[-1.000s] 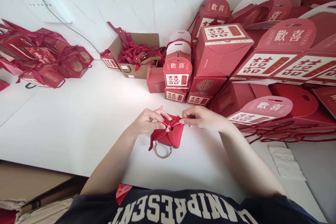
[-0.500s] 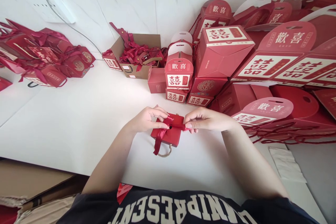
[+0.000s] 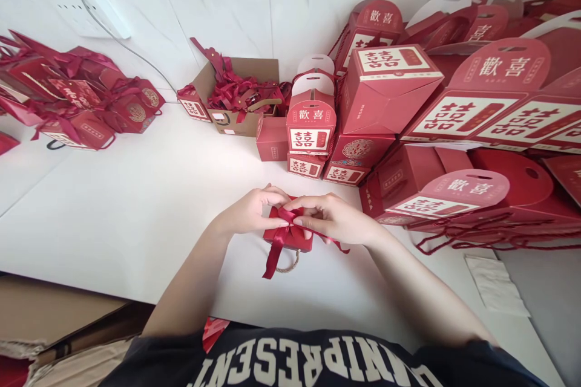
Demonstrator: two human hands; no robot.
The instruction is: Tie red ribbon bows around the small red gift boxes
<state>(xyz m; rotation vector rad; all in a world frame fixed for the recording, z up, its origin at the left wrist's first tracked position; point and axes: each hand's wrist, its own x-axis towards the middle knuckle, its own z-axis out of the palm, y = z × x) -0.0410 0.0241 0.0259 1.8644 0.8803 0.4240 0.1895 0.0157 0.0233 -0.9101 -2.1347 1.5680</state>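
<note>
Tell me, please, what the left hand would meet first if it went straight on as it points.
Beyond the red ribbon it pinches, the left hand would probably meet the right hand first, over the small red gift box, though depth is unclear.

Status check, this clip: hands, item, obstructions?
Left hand and right hand: fingers on red ribbon. Small red box under them, on white table. Stacked boxes stand beyond, apart from both hands.
</note>
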